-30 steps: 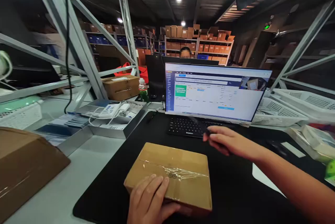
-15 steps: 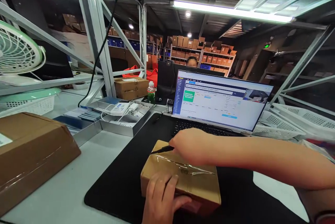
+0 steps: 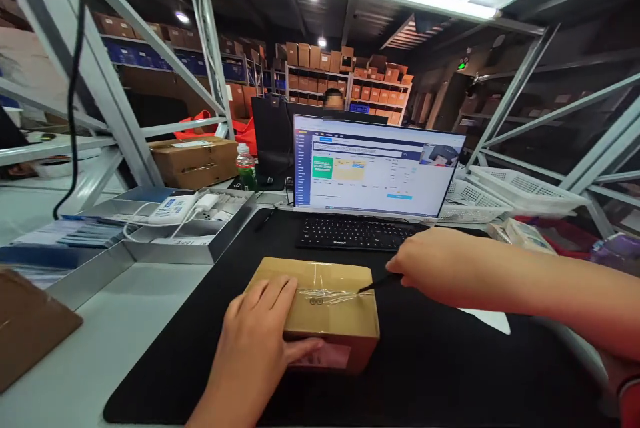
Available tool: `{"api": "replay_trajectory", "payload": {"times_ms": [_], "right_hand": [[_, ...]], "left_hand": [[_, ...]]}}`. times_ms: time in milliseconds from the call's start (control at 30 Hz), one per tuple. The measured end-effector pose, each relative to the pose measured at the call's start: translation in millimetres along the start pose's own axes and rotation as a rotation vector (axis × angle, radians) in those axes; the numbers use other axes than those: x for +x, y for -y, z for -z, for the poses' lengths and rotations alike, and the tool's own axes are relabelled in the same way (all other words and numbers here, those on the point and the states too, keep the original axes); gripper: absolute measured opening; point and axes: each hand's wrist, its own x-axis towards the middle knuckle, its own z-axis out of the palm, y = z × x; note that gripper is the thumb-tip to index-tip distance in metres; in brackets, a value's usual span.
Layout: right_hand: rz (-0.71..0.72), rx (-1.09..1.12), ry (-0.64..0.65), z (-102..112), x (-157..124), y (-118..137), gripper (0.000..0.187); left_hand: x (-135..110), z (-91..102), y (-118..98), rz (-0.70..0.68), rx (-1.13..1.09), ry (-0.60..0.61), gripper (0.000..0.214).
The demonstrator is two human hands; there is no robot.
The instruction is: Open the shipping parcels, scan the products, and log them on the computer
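Observation:
A small cardboard box (image 3: pixel 320 281) sealed with clear tape lies on a black desk mat (image 3: pixel 440 361). My left hand (image 3: pixel 255 341) rests flat on its near left corner, fingers spread over the top and the thumb along the front face. My right hand (image 3: pixel 435 265) is closed around a thin black blade-like tool (image 3: pixel 376 283), whose tip touches the tape at the box's right edge.
Behind the box are a black keyboard (image 3: pixel 350 235) and a lit monitor (image 3: pixel 373 168). A metal tray (image 3: pixel 190 235) with a scanner and cables stands to the left, a brown box (image 3: pixel 27 328) at the near left, white baskets (image 3: pixel 515 191) at the right. A person sits behind the monitor.
My right hand has drawn the tool along the taped seam from the box's left end to its right edge. My left hand has flattened on the box.

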Motion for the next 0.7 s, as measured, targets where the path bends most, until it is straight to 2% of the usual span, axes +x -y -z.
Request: {"api": "replay_trajectory", "payload": {"times_ms": [100, 133, 200, 267, 333, 400, 433, 500, 533, 600, 700], "right_hand": [[0.027, -0.090, 0.224, 1.2, -22.3, -32.1, 0.010], [0.006, -0.097, 0.247, 1.1, -27.3, -41.9, 0.010], [-0.034, -0.043, 0.220, -4.0, -31.1, -56.9, 0.013], [-0.074, 0.110, 0.071, -19.5, -23.9, -61.6, 0.021], [-0.103, 0.346, -0.106, -46.4, -5.2, -54.2, 0.030], [-0.081, 0.635, -0.188, -80.5, 21.1, -38.4, 0.039], [-0.055, 0.747, -0.183, -98.0, 34.9, -29.6, 0.041], [-0.042, 0.912, -0.186, -129.1, 58.5, -14.4, 0.058], [-0.041, 1.013, -0.150, -141.4, 66.9, -9.3, 0.062], [-0.045, 1.202, -0.078, -158.4, 75.5, -4.3, 0.066], [-0.057, 1.373, -0.038, -168.7, 74.4, -4.7, 0.064]], "left_hand": [[9.2, 0.0, 15.4, -0.076, -0.053, 0.077, 0.086], [11.4, -0.1, 19.1, -0.084, -0.068, 0.103, 0.085], [15.4, 0.7, 23.4, -0.069, -0.080, 0.194, 0.078], [20.3, 3.0, 24.4, -0.049, -0.078, 0.312, 0.067], [26.5, 6.0, 23.8, -0.043, -0.083, 0.414, 0.058], [34.3, 8.3, 23.0, -0.047, -0.100, 0.479, 0.056], [38.6, 9.1, 22.5, -0.052, -0.117, 0.504, 0.059], [47.0, 10.1, 20.6, -0.056, -0.153, 0.554, 0.063], [50.5, 10.5, 19.0, -0.047, -0.161, 0.569, 0.063], [54.4, 11.0, 15.5, -0.001, -0.134, 0.559, 0.059], [46.3, 11.1, 17.3, 0.014, -0.021, 0.449, 0.055]]}}
